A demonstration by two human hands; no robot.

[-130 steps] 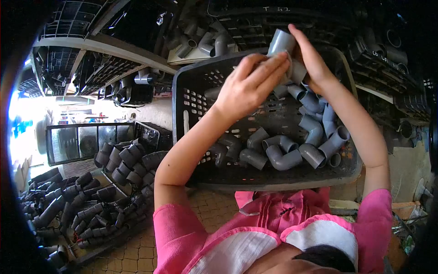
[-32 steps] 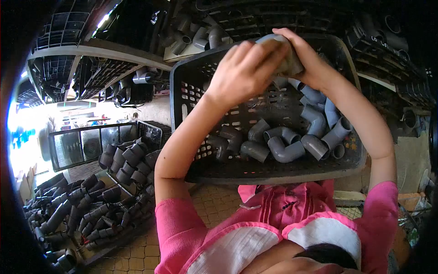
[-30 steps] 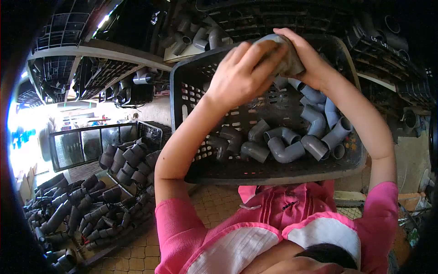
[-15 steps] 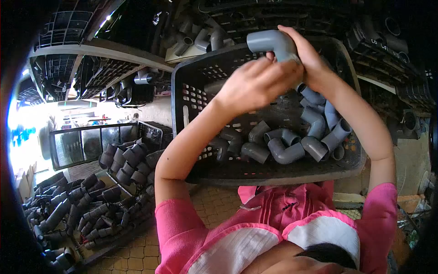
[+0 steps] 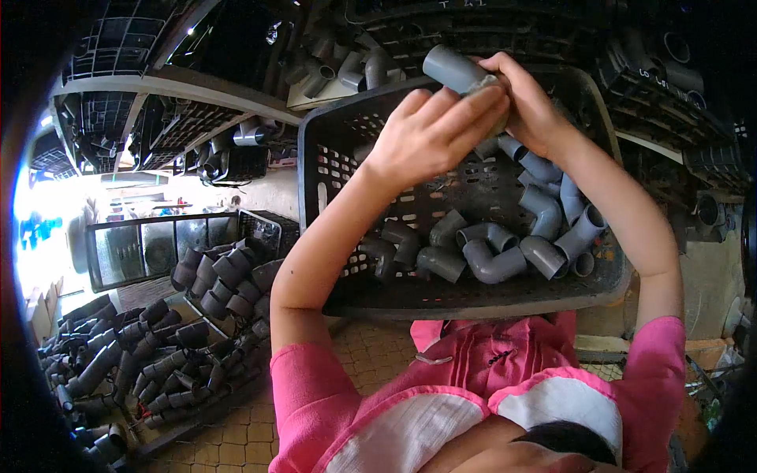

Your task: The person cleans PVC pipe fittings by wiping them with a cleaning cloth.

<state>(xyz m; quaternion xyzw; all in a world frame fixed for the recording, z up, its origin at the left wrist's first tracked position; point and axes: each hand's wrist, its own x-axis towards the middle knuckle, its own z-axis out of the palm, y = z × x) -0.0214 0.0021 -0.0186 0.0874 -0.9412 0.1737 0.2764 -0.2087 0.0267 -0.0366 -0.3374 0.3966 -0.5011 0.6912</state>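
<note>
A grey plastic pipe elbow (image 5: pixel 451 68) is held up above the far side of a black crate (image 5: pixel 473 306). My right hand (image 5: pixel 535 110) grips it from the right, with the fingers closed around its bend. My left hand (image 5: pixel 430 134) presses a small pale, crumpled cloth (image 5: pixel 490 82) against the elbow, its fingers held together over it. Much of the cloth and the elbow's lower end are hidden behind my fingers. Inside the crate lie several more grey pipe elbows (image 5: pixel 494 262), mostly along the near and right sides.
Many dark pipe fittings (image 5: pixel 169 359) are heaped at the lower left. A shelf board (image 5: pixel 181 93) runs at the upper left, with crates on it. More elbows (image 5: pixel 364 68) sit beyond the crate, and a marked black crate (image 5: pixel 650 75) stands at the upper right.
The elbow has turned and tilted in my right hand, its open end now pointing up and left. My left hand has shifted slightly left and its fingers have straightened, showing the cloth.
</note>
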